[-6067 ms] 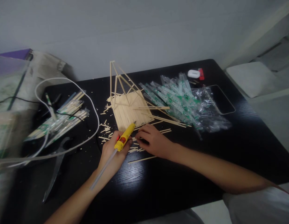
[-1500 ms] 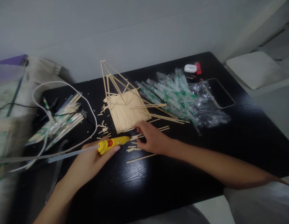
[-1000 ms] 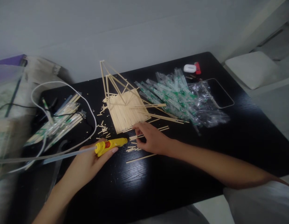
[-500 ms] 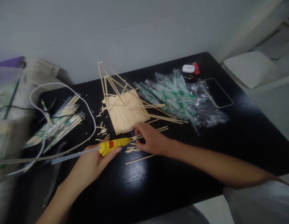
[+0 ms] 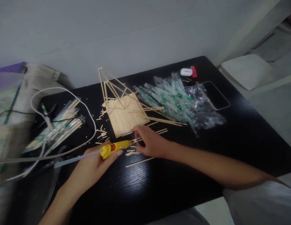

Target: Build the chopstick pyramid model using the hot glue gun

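My left hand (image 5: 95,165) is wrapped round a yellow hot glue gun (image 5: 117,147), with a clear glue stick (image 5: 77,158) poking out of its back end. The gun's nozzle points right, close to the fingertips of my right hand (image 5: 151,143). That hand is closed on thin wooden sticks (image 5: 162,131), whose ends show beyond it; the fingers partly hide them. Just behind my hands lies a flat square panel of wooden sticks (image 5: 126,116) set side by side. A slanted frame of sticks (image 5: 106,86) rises from its far left part.
Green-printed plastic wrappers (image 5: 169,97) lie right of the panel, beside a phone (image 5: 214,95) and a white case (image 5: 186,72). Short offcuts (image 5: 102,134) are scattered at left. A white cable (image 5: 92,117) loops past wrapped sticks (image 5: 65,123). One loose stick (image 5: 138,162) lies in front.
The whole view has shifted slightly, so the table sits a little lower in the picture. Both hands keep nearly the same pose, with the glue gun still at the sticks.
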The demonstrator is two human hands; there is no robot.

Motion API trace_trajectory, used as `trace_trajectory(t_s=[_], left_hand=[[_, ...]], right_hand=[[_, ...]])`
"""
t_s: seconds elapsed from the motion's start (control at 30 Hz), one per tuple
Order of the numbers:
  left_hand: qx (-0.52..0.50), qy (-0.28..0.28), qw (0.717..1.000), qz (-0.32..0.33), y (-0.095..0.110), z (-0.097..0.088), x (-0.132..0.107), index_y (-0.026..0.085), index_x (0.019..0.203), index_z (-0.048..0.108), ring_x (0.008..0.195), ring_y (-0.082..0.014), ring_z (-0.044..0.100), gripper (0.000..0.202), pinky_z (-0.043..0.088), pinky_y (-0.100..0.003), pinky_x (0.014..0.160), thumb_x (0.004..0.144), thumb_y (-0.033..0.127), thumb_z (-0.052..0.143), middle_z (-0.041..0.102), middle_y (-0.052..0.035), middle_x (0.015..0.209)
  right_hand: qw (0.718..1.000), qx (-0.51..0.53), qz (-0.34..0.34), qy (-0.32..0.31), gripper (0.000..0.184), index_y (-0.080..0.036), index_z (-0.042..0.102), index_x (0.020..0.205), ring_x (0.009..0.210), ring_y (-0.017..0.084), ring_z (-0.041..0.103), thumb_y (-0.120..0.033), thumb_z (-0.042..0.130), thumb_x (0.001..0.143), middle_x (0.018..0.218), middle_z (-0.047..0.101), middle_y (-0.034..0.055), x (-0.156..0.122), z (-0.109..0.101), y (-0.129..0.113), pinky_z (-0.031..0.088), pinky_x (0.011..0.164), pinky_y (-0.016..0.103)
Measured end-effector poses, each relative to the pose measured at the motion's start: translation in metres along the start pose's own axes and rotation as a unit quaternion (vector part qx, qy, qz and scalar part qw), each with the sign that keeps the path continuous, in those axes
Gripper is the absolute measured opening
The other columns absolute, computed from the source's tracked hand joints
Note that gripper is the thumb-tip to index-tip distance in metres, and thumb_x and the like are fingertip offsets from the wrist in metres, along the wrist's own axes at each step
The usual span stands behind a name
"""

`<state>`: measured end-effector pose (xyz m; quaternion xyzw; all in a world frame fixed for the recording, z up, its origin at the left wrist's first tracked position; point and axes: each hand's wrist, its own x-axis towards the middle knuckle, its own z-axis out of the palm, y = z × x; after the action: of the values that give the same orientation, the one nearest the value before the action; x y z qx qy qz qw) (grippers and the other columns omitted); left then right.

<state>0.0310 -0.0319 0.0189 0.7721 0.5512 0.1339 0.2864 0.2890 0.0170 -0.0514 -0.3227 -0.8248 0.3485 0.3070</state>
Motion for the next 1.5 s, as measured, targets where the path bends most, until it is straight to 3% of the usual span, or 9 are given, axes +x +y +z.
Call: trace_trajectory(t_s=[0.17, 0.33, 0.47, 0.63, 0.8, 0.93, 1.07, 1.4, 1.5], left_hand=[[-0.001, -0.001, 1.0, 0.005, 0.0, 0.0, 0.0, 0.025, 0.1, 0.075, 0.079, -0.0178, 0.075, 0.029, 0.057, -0.027, 0.073, 0.103, 0.051, 0.062, 0.08, 0.0009, 0.094], [-0.009, -0.007, 1.0, 0.013, 0.004, 0.003, 0.003, 0.024, 0.094, 0.073, 0.072, -0.0154, 0.072, 0.031, 0.054, -0.025, 0.068, 0.104, 0.05, 0.06, 0.076, 0.0015, 0.085], [-0.007, 0.0, 1.0, 0.006, -0.001, -0.001, 0.0, 0.026, 0.099, 0.077, 0.076, -0.0167, 0.074, 0.029, 0.058, -0.025, 0.071, 0.102, 0.05, 0.063, 0.079, 0.0012, 0.091], [-0.037, 0.008, 0.999, -0.029, -0.01, -0.01, -0.008, 0.027, 0.098, 0.079, 0.073, -0.0185, 0.076, 0.029, 0.064, -0.027, 0.071, 0.098, 0.052, 0.065, 0.081, 0.0015, 0.087], [-0.059, 0.026, 0.996, -0.069, -0.009, -0.013, -0.009, 0.025, 0.109, 0.08, 0.081, -0.0223, 0.08, 0.035, 0.067, -0.03, 0.075, 0.096, 0.055, 0.066, 0.084, -0.0017, 0.099], [-0.047, 0.027, 0.997, -0.063, -0.007, -0.012, -0.007, 0.027, 0.096, 0.081, 0.07, -0.0222, 0.077, 0.034, 0.066, -0.03, 0.066, 0.096, 0.057, 0.065, 0.081, 0.0013, 0.08], [-0.029, 0.016, 0.997, -0.063, -0.008, -0.011, -0.006, 0.028, 0.099, 0.081, 0.064, -0.0215, 0.074, 0.034, 0.064, -0.03, 0.062, 0.097, 0.057, 0.063, 0.077, 0.0025, 0.071], [-0.029, 0.001, 0.997, -0.07, -0.014, -0.007, -0.007, 0.028, 0.109, 0.081, 0.08, -0.0227, 0.081, 0.038, 0.067, -0.031, 0.075, 0.097, 0.059, 0.063, 0.085, 0.0001, 0.099], [-0.016, -0.001, 0.997, -0.071, -0.014, -0.008, -0.007, 0.027, 0.107, 0.081, 0.08, -0.0234, 0.082, 0.04, 0.066, -0.03, 0.071, 0.097, 0.06, 0.062, 0.085, -0.0005, 0.098]], right_hand=[[1.0, -0.003, -0.007, 0.004, 0.047, -0.017, 0.049, 0.126, 0.096, 0.025, 0.058, -0.006, 0.057, 0.081, 0.102, 0.062, 0.0087, 0.0, 0.001, 0.0, 0.052, 0.093, 0.044], [1.0, -0.008, -0.006, 0.005, 0.047, -0.017, 0.049, 0.126, 0.095, 0.025, 0.057, -0.006, 0.057, 0.081, 0.102, 0.062, 0.0084, 0.0, 0.001, -0.001, 0.052, 0.092, 0.043], [1.0, -0.006, -0.01, 0.006, 0.044, -0.014, 0.051, 0.124, 0.095, 0.025, 0.057, -0.007, 0.056, 0.082, 0.1, 0.061, 0.0094, 0.0, 0.0, -0.001, 0.052, 0.093, 0.043], [1.0, 0.0, -0.011, 0.006, 0.043, -0.014, 0.052, 0.125, 0.096, 0.025, 0.057, -0.007, 0.056, 0.082, 0.102, 0.062, 0.0101, -0.001, 0.0, 0.0, 0.051, 0.093, 0.044], [1.0, 0.001, -0.003, 0.001, 0.045, -0.017, 0.052, 0.125, 0.096, 0.026, 0.057, -0.006, 0.058, 0.082, 0.102, 0.062, 0.0092, -0.001, 0.0, 0.0, 0.051, 0.094, 0.045], [1.0, -0.001, -0.006, 0.003, 0.044, -0.017, 0.052, 0.124, 0.096, 0.025, 0.057, -0.006, 0.058, 0.082, 0.101, 0.062, 0.009, 0.0, -0.001, -0.001, 0.051, 0.093, 0.044], [1.0, -0.001, -0.019, 0.011, 0.043, -0.014, 0.052, 0.123, 0.096, 0.026, 0.057, -0.005, 0.057, 0.081, 0.1, 0.062, 0.0101, 0.0, -0.001, -0.001, 0.051, 0.093, 0.044], [1.0, -0.003, -0.011, 0.006, 0.043, -0.017, 0.051, 0.123, 0.097, 0.025, 0.058, -0.006, 0.058, 0.082, 0.102, 0.062, 0.0087, 0.0, 0.001, 0.001, 0.051, 0.094, 0.043], [1.0, -0.004, -0.01, 0.006, 0.043, -0.017, 0.052, 0.122, 0.098, 0.026, 0.058, -0.005, 0.058, 0.082, 0.102, 0.062, 0.009, 0.0, 0.0, 0.0, 0.051, 0.093, 0.043]])
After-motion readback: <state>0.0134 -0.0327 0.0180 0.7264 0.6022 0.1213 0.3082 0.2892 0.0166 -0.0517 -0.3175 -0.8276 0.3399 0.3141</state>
